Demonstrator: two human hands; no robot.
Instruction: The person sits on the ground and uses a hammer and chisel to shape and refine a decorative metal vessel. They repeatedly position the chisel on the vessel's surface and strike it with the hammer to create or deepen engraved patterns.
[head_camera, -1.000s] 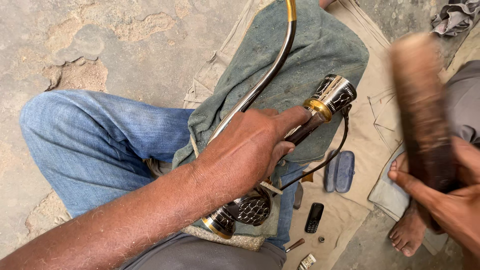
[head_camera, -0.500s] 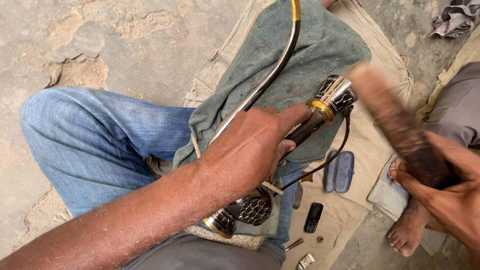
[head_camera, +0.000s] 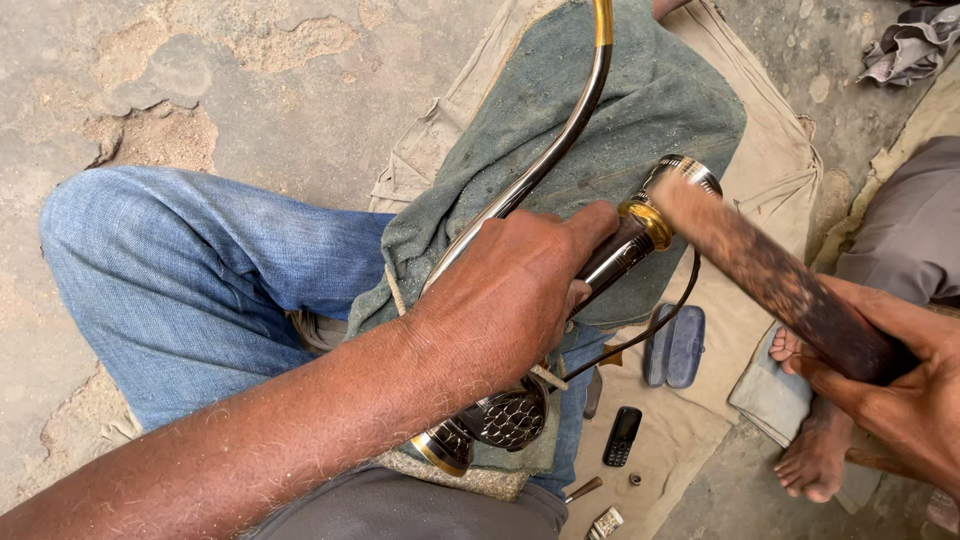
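Here, in the head view, the person sits on the ground with a metal instrument (head_camera: 620, 250) laid across the lap on a grey-green cloth (head_camera: 640, 110). The left hand (head_camera: 510, 300) is clenched around the dark barrel of the piece, pinning it down on the cloth just behind the brass ring (head_camera: 648, 222). The right hand (head_camera: 900, 390) grasps a worn wooden mallet (head_camera: 770, 275), whose far end meets the open metal mouth beyond the ring; it is blurred, so whether it touches I cannot quite tell. The step in hand looks like tapping that end into shape, and the next blow would call for a firm hold and a square, light strike. The instrument is polished dark metal with gold bands, a long curved tube (head_camera: 560, 140) sweeping up the frame, and a patterned bulb (head_camera: 505, 420) near the knee. A small phone (head_camera: 622, 436) and a blue case (head_camera: 675, 345) lie on the tan sheet (head_camera: 770, 140) below.
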